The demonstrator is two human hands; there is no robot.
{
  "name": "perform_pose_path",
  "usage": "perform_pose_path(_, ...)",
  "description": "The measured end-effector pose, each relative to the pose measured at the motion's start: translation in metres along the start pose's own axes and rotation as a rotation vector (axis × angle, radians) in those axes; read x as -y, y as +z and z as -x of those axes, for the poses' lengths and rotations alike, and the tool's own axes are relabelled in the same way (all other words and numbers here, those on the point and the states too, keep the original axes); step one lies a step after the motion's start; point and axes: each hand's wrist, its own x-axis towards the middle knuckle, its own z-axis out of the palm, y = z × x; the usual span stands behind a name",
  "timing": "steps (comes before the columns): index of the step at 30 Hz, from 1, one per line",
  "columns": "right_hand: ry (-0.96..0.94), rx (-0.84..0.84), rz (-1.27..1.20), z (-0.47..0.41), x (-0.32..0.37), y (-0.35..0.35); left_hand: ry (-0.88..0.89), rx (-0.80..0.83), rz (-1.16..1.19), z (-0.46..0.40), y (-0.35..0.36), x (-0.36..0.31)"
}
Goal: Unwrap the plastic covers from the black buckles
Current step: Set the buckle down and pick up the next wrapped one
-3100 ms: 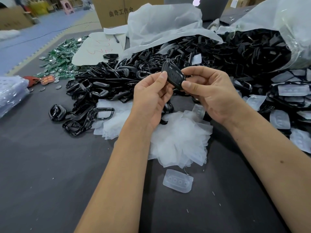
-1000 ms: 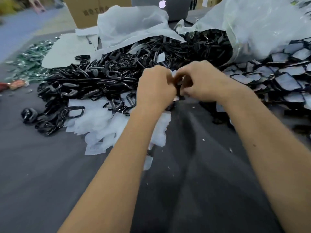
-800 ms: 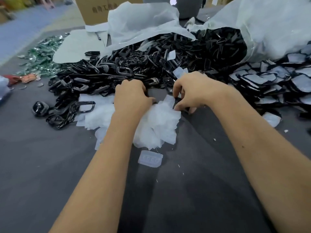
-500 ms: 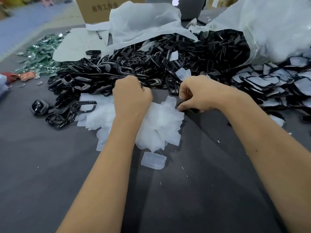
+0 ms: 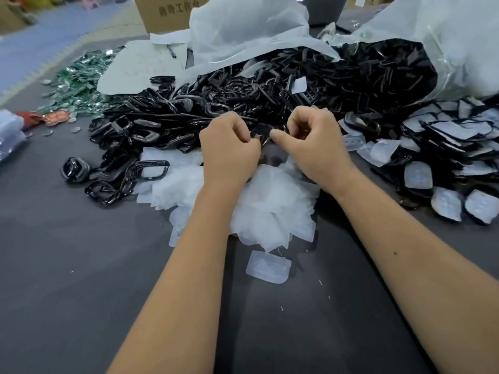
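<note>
Both hands meet over the near edge of the black heap, just past the middle of the view. The left hand [image 5: 229, 147] has its fingers curled, pinching one side of a single black buckle [image 5: 261, 132]; the right hand [image 5: 313, 139] is curled on the other side, thumb stretched toward it, so each grip is clenched on that one piece. Whether a plastic cover is on it cannot be told, since the fingers hide most of it.

As for progress, a good deal looks done and more looks left. At 6 o'clock from the hands lies a mound of peeled plastic covers [image 5: 270, 206], with one stray cover [image 5: 268, 267] lying apart on the dark desk [image 5: 67, 265] nearer the person. At 9 to 12 o'clock sprawls the big heap of bare buckles [image 5: 194, 114], which reads as finished stock, though part of it may have come bare from the torn white sack [image 5: 445, 36] at 1 o'clock, which spills more black parts. At 3 o'clock a wide spread of still-wrapped buckles [image 5: 442, 141] shows pale film over black; that pile is the remaining work, and it is large.

Green scraps [image 5: 78, 85] lie at 10 o'clock, a cardboard box [image 5: 167, 12] at 11.
</note>
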Motion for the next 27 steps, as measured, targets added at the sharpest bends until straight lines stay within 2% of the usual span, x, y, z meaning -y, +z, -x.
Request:
perform_pose_path(4, 0.064, 0.040, -0.255, 0.005, -0.006, 0.000, -0.084, 0.078, 0.229, -0.001, -0.001, -0.002)
perform_pose_path(12, 0.072, 0.089, -0.373, 0.002, -0.011, -0.002, -0.281, 0.131, 0.349, -0.008, 0.003, -0.003)
perform_pose_path(15, 0.083, 0.093, -0.405, 0.001, -0.012, -0.002, -0.286, 0.109, 0.426, -0.009, 0.003, 0.000)
perform_pose_path(27, 0.089, 0.081, -0.492, 0.001, -0.014, -0.003, -0.208, -0.020, 0.279, -0.010, 0.004, 0.003)
